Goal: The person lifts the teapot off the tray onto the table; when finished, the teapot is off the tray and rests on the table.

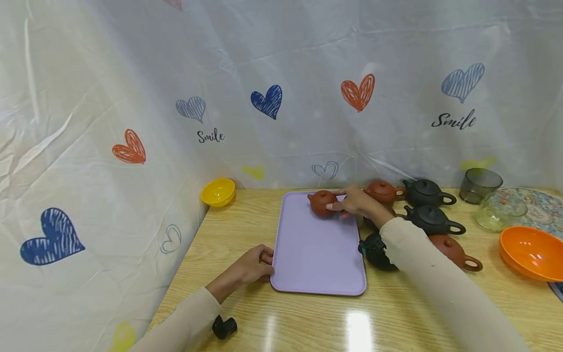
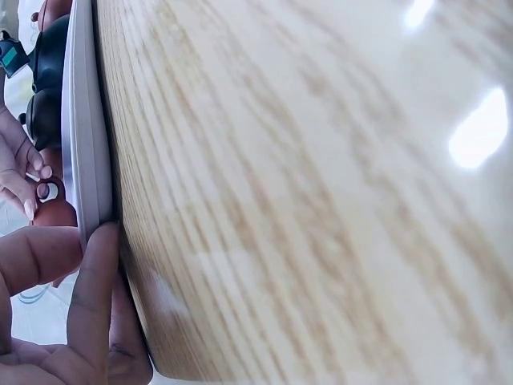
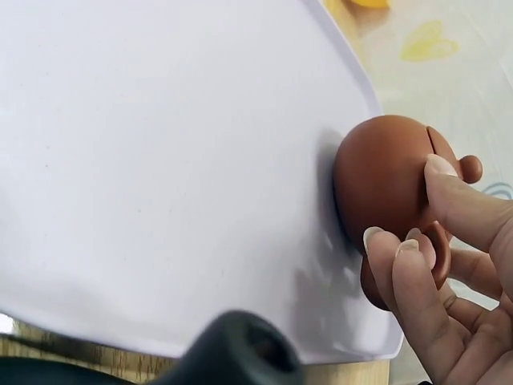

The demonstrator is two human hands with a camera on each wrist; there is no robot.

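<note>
A small reddish-brown clay teapot (image 1: 320, 204) is at the far end of the lilac tray (image 1: 314, 254), its spout pointing left. My right hand (image 1: 354, 201) grips it at the handle side. In the right wrist view, the thumb presses the teapot (image 3: 385, 172) near its lid and the other fingers curl around the handle. The teapot's base is close to the tray surface; whether it touches is unclear. My left hand (image 1: 252, 265) holds the tray's left edge near the front corner; in the left wrist view its fingers pinch the rim (image 2: 90, 152).
Right of the tray stand several brown and black teapots (image 1: 425, 193), some partly hidden by my right sleeve. Farther right are a grey glass (image 1: 479, 185), a clear yellowish glass (image 1: 500, 212) and an orange bowl (image 1: 534, 252). A yellow bowl (image 1: 218, 192) sits back left, by the curtain.
</note>
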